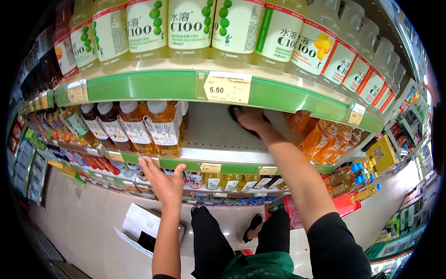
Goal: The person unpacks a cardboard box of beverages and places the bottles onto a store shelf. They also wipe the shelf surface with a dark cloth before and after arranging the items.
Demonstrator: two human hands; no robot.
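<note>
My right hand (248, 118) reaches deep into the middle shelf, palm down on a dark cloth (232, 112) pressed against the grey metal shelf board (209, 129). Parts of the cloth show at both sides of the hand; its fingertips are hard to make out in the shade. At the green front strip (191, 165) of this shelf, my left hand (165, 181) rests with thumb and fingers spread, holding nothing. Amber tea bottles (162, 132) with white caps stand just above and left of it. Orange drink bottles (318, 139) stand to the right of my right forearm.
Overhead, a shelf of juice bottles (190, 28) has a green front edge (139, 85) with price tags. Lower shelves hold more bottles (230, 182). An opened cardboard box (143, 218) sits on the tiled floor. Blue-capped bottles (343, 178) stand at the right.
</note>
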